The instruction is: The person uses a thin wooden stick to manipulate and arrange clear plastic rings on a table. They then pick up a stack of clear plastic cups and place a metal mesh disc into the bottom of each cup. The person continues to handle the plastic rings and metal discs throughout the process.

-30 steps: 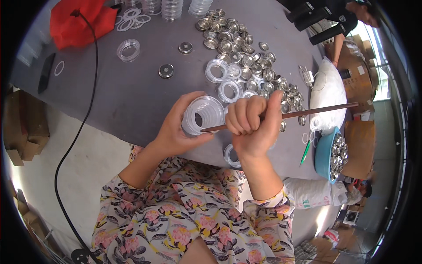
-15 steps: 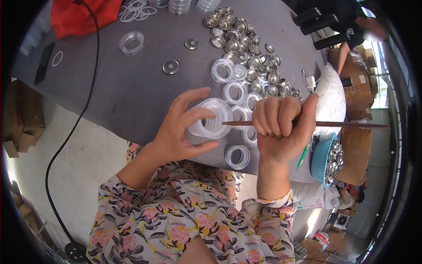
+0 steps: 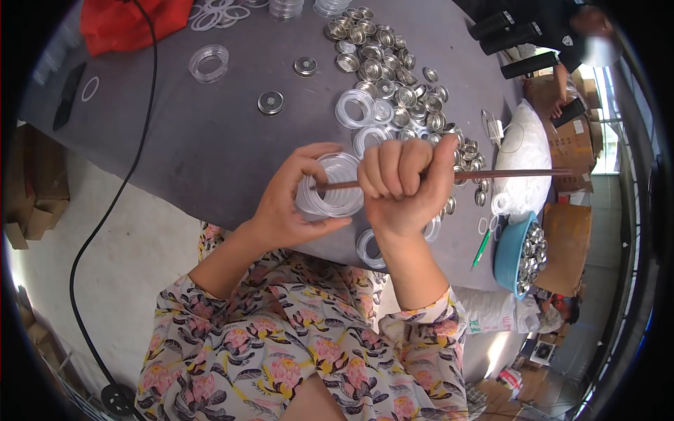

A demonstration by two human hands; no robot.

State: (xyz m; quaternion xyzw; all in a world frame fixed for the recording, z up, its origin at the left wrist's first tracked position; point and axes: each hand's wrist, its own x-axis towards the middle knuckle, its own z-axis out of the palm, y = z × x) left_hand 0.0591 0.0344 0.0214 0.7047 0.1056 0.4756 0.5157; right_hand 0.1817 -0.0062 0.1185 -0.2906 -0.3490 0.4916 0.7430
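Left hand [image 3: 291,203] clamped on clear round plastic ring [image 3: 337,186], right hand [image 3: 404,182] fisted around thin brown stick [image 3: 505,173]; better to keep ring steady, stick level.

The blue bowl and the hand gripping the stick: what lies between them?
In the head view, between the blue bowl and the right hand lie a green pen, clear rings and bare grey table.

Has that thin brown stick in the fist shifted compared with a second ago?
Yes. The brown stick was tilted, its far end higher toward the white sack; now it lies nearly level, in the right hand.
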